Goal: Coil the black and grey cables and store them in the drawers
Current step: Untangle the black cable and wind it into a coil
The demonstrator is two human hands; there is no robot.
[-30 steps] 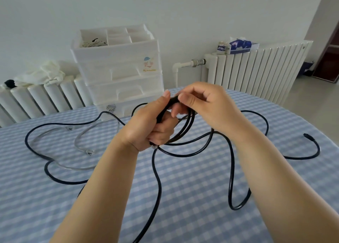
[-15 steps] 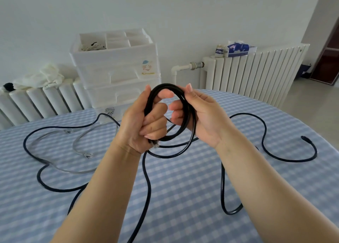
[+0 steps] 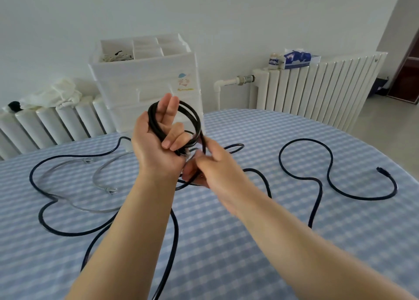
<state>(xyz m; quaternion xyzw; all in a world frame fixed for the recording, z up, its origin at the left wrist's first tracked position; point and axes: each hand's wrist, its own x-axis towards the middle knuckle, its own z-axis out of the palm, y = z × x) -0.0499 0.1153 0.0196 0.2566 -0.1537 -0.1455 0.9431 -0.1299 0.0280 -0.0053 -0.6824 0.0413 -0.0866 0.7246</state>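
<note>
Your right hand [image 3: 204, 163] has dropped from the top of the loop since half a second ago and now pinches the thin black round cable [image 3: 301, 168] low down, just beneath your left hand [image 3: 158, 141]. The left one has turned palm-up, two fingers stretched, the others curled round the small black coil [image 3: 192, 120] you've built, so it's grasping the coil while the right grips the loose run.

Most of that black cable is on the blue-and-white checked tablecloth [image 3: 249, 265], snaking left and right, its plug end [image 3: 379, 169] far right. The pale grey translucent cable [image 3: 99, 177] lies untouched on the left, tangled inside a black loop.

To do this well, I'd say: slide the right hand out along the slack, bring each turn up the same size as the coil, and let the cable roll between your fingers so it doesn't kink. Watch that left loop; it may drag the grey cable along.

The white plastic drawer unit [image 3: 145, 84] stands at the far edge, all drawer fronts look pushed in. Your right fingertips are hidden behind the left wrist, and the near cable run leaves the bottom of the view.
</note>
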